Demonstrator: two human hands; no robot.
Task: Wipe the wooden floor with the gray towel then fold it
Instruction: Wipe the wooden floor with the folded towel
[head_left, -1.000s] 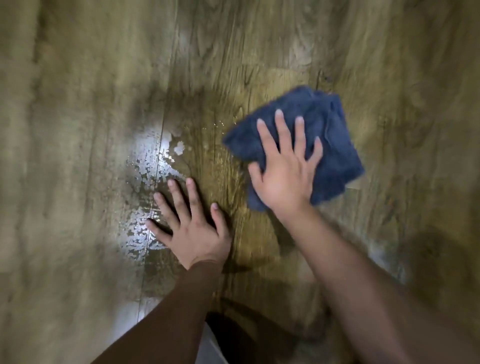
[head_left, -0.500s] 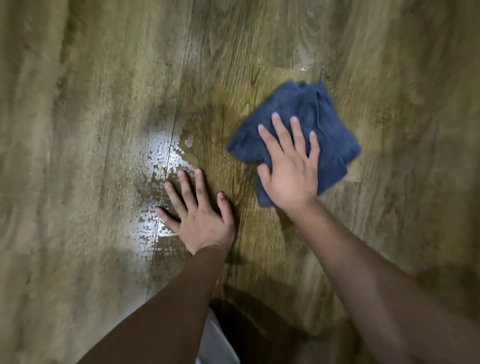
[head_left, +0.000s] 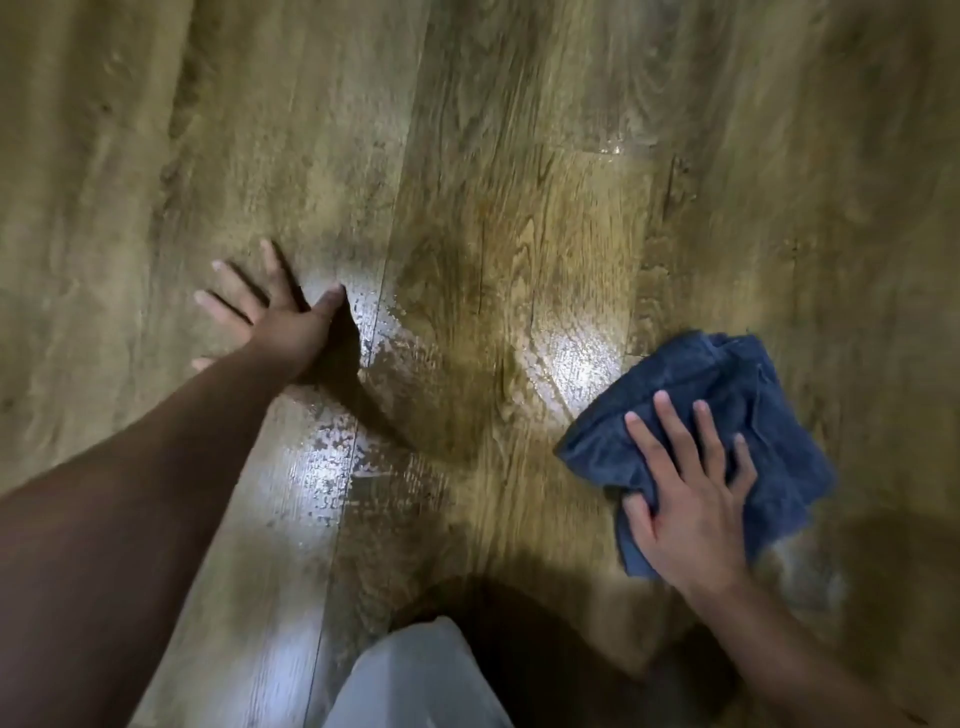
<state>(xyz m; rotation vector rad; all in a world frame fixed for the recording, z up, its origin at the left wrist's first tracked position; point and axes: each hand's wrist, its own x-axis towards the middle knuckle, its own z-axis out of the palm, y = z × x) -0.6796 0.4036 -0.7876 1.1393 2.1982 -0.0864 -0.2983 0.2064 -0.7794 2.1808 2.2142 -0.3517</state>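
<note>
While only the head camera looks down here, it shows enough to place everything. The right hand (head_left: 691, 499) lies flat on the gray towel (head_left: 727, 415), fingers spread and straight, palm pressing the bunched cloth onto the wooden floor (head_left: 519, 156); the thumb sits at the cloth's near-left edge, and whether it tucks under a fold I cannot tell. The towel, which reads dark blue-gray in this light, sits at about four o'clock in the view, crumpled rather than folded, its longer span running roughly from seven toward one o'clock.

The left hand (head_left: 270, 312) is planted on bare boards at about nine o'clock, fingers splayed and holding nothing, apparently as a prop. Between the two hands lies the wet patch (head_left: 363, 415): beaded, glaring streaks just beside the left hand, running down toward six o'clock along a plank seam.

That is the relation that matters: the remaining water lies toward nine o'clock from the towel, well apart from it, so I judge the next stroke must sweep leftward under the right hand. Folding is not yet begun. A pale garment (head_left: 415, 675) shows at six o'clock.
</note>
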